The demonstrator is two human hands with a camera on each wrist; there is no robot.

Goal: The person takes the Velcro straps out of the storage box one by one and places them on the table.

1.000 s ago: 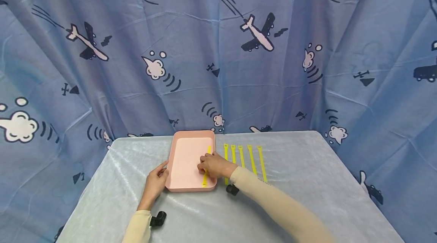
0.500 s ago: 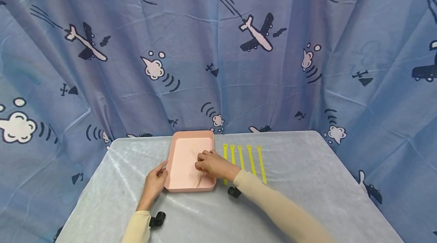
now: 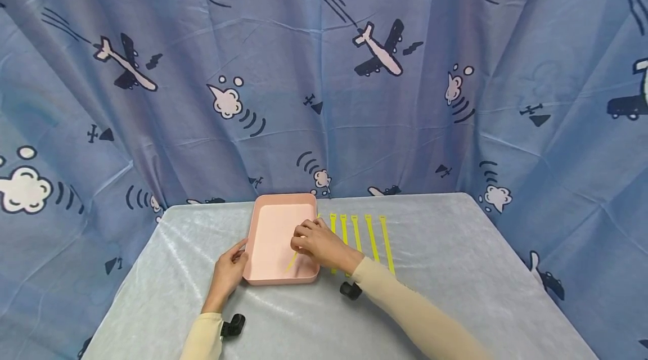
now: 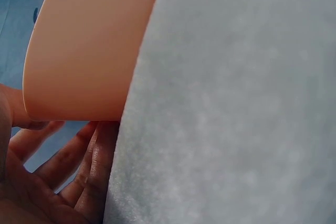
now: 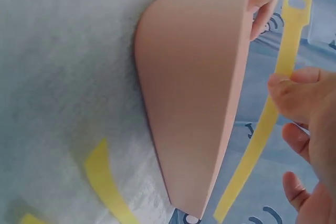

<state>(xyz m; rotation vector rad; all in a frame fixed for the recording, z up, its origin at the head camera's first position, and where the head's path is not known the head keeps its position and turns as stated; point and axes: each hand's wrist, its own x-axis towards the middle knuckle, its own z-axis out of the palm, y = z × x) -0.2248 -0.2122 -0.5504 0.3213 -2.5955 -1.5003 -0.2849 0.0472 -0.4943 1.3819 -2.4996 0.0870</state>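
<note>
My right hand [image 3: 324, 244] is over the right side of a pink tray [image 3: 270, 230], pinching a yellow hook-and-loop cable tie [image 5: 262, 124] between thumb and fingertips. The right wrist view shows its slotted head above the pinch and the long tail hanging below, the other fingers spread apart. In the head view the hand hides the tie's middle. My left hand [image 3: 229, 273] lies at the tray's left side, with straight fingers [image 4: 100, 156] touching near the bottom of the outer wall and the thumb by the rim.
Right of the tray, several more yellow cable ties [image 3: 372, 236] lie in a row on the grey cloth-covered table [image 3: 435, 247], partly behind the right hand. A blue printed curtain [image 3: 324, 95] hangs behind the table.
The cable tie has swung from lying nearly lengthwise over the tray to a slant, its upper end now toward the tray's right rim. The right hand has turned slightly; the left stays put.
</note>
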